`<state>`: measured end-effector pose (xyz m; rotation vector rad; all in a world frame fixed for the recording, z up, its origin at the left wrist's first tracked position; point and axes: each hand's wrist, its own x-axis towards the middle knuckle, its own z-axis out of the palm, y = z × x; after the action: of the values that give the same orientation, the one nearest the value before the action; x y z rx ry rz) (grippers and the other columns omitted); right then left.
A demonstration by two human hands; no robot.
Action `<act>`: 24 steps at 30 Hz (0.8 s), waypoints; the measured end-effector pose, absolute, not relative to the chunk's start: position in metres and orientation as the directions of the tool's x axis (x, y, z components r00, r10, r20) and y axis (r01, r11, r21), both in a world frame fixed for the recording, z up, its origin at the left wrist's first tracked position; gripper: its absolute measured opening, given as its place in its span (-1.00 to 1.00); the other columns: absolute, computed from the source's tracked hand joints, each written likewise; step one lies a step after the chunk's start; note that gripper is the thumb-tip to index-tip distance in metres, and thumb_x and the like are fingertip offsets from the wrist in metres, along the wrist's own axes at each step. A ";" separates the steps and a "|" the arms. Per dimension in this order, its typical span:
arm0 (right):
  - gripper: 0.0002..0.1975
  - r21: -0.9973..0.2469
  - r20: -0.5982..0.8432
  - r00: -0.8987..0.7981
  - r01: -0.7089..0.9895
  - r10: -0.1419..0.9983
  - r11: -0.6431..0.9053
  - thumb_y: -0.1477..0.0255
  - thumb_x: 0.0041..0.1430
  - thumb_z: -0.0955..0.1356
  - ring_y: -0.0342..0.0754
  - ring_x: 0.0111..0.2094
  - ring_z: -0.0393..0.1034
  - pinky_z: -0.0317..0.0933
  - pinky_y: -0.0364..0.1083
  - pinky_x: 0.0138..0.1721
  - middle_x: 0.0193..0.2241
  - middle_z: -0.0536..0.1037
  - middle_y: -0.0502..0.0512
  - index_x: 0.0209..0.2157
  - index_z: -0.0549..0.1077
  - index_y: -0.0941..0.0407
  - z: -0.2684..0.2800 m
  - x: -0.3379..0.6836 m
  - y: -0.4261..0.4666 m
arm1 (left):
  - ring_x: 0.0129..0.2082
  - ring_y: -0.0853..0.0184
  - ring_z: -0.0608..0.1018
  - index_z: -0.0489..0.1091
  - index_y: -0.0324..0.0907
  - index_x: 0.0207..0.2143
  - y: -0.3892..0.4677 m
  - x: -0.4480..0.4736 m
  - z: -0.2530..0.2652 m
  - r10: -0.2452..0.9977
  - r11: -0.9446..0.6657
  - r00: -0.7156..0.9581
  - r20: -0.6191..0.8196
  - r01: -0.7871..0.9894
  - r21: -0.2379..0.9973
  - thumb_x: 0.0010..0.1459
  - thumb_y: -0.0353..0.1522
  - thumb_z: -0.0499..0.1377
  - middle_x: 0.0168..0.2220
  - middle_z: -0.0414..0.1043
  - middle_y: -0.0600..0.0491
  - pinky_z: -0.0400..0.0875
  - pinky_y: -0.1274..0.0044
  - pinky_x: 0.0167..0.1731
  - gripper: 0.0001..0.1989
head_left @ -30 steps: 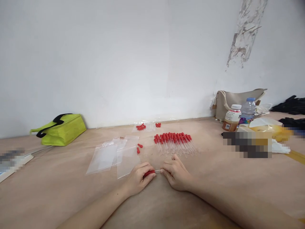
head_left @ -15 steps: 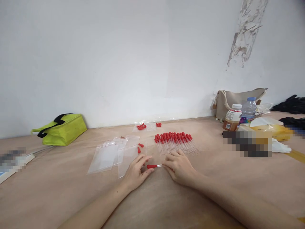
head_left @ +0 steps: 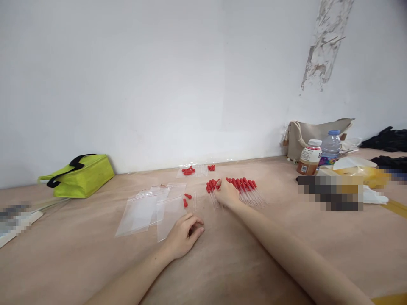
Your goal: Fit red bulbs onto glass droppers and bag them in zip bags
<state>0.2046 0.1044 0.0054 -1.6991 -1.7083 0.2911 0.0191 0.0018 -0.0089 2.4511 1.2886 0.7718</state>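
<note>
A row of droppers [head_left: 248,190], red rubber bulbs on clear glass tubes, lies fanned on the brown table covering. My right hand [head_left: 227,193] reaches over the left part of that row, fingers closed at a red-bulbed dropper [head_left: 218,183] whose tube is hidden by the hand. My left hand [head_left: 186,234] rests on the table, holding nothing, thumb apart from its loosely bent fingers. Two loose red bulbs [head_left: 185,203] and a few thin glass tubes [head_left: 195,201] lie beyond it. Clear zip bags [head_left: 140,214] are spread to its left.
Against the wall lies a clear bag with red bulbs [head_left: 188,170], and a small cluster of bulbs [head_left: 211,168] is beside it. A lime-green bag [head_left: 84,176] stands at far left. On the right are two bottles [head_left: 310,157], a beige bag [head_left: 295,137] and yellow packaging [head_left: 352,171].
My right hand has moved forward with the dropper, from beside my left hand to the row. The left hand has stayed nearly in place and no longer has the dropper's bulb beside its fingers.
</note>
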 end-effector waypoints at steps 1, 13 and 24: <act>-0.83 -0.572 0.313 0.103 0.814 0.944 0.101 0.44 -0.03 0.26 -0.01 -0.35 0.38 0.09 -0.13 -0.44 -0.41 0.49 0.10 -0.32 0.33 0.10 0.003 0.203 0.104 | -0.42 0.35 0.39 0.35 -0.17 -0.30 0.002 0.019 -0.009 0.822 -0.570 0.466 0.329 0.683 0.457 0.13 -0.34 0.04 -0.40 0.29 0.05 0.28 0.54 -0.42 -0.86; -0.86 -0.484 0.312 -0.147 0.826 0.939 0.290 0.41 -0.02 0.26 -0.01 -0.28 0.38 0.14 -0.12 -0.37 -0.37 0.50 0.13 -0.37 0.38 0.11 0.002 0.164 0.087 | -0.43 0.36 0.38 0.34 -0.18 -0.31 0.002 0.019 -0.009 0.815 -0.580 0.478 0.329 0.681 0.447 0.12 -0.37 0.04 -0.42 0.27 0.06 0.27 0.56 -0.42 -0.88; -0.51 -0.593 0.099 -0.092 0.794 0.991 0.133 0.39 -0.16 0.37 0.16 -0.20 0.38 0.24 -0.07 -0.34 -0.23 0.45 0.43 -0.15 0.34 0.34 0.006 0.124 0.108 | -0.40 0.35 0.40 0.35 -0.19 -0.30 -0.001 0.021 -0.008 0.807 -0.590 0.476 0.349 0.657 0.469 0.10 -0.39 0.05 -0.38 0.31 0.04 0.30 0.57 -0.42 -0.87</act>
<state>0.1237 0.1076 0.0062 -1.7114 -1.9411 0.5451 0.0208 -0.0014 -0.0080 2.4551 1.2500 0.7966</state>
